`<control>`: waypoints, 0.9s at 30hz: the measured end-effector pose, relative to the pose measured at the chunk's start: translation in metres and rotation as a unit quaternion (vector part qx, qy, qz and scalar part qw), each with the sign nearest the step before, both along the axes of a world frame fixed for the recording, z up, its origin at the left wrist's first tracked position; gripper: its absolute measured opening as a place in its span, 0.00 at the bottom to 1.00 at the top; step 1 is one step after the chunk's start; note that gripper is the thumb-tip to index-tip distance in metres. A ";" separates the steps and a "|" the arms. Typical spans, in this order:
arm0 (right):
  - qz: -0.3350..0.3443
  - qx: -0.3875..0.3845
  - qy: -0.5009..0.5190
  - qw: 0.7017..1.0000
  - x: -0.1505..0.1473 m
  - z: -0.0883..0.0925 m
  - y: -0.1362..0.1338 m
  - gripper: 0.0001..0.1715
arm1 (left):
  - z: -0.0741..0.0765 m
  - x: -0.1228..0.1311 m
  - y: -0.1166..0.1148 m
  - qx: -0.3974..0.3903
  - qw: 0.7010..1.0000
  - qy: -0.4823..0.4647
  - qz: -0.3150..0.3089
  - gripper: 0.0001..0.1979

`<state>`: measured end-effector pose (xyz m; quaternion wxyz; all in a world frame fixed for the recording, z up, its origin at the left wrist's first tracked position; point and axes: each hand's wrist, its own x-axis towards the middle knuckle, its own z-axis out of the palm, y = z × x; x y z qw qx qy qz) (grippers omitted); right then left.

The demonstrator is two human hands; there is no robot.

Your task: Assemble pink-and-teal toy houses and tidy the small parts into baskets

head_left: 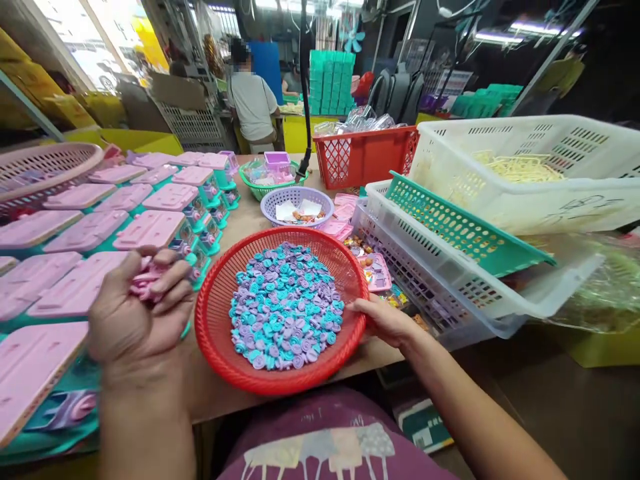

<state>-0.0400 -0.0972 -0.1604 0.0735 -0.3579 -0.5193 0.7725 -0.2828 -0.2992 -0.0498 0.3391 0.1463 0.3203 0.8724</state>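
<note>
Palm up, my left hand (145, 307) curls its fingers around several small pink plastic pieces (145, 279), raised above the rows of toy boxes with pink lids (150, 228) and teal bases. My right hand (383, 317) grips the right rim of a red plastic basket (213, 333), thumb over the edge, fingers mostly hidden underneath. Inside the basket lies a heap of small purple and turquoise rose-shaped pieces (287, 307). The basket is tilted slightly toward me at the table's front edge.
Behind the red basket stand a lavender basket (267, 215) and a green basket (255, 192). Stacked white crates (565, 200) and a teal perforated tray (460, 230) fill the right. A red crate (367, 160) stands at the back. A person in a white shirt (253, 103) sits beyond.
</note>
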 end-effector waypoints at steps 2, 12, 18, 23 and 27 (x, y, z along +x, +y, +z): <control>-0.041 -0.011 0.043 0.998 0.000 -0.006 -0.002 0.14 | 0.012 0.005 -0.011 0.020 0.999 0.021 0.016 0.07; -0.084 -0.016 0.082 0.993 -0.015 -0.005 -0.012 0.15 | 0.018 0.002 -0.007 0.004 0.999 -0.033 0.023 0.09; -0.131 0.020 0.096 0.987 -0.003 0.011 -0.030 0.17 | 0.001 0.011 0.015 -0.040 0.998 0.015 0.040 0.05; -0.167 0.026 0.071 0.983 0.017 0.029 -0.059 0.20 | -0.008 0.035 0.014 -0.057 0.991 0.108 0.048 0.04; -0.206 0.038 0.082 0.974 0.039 0.029 -0.090 0.17 | -0.012 0.047 0.004 -0.065 0.986 0.150 -0.013 0.04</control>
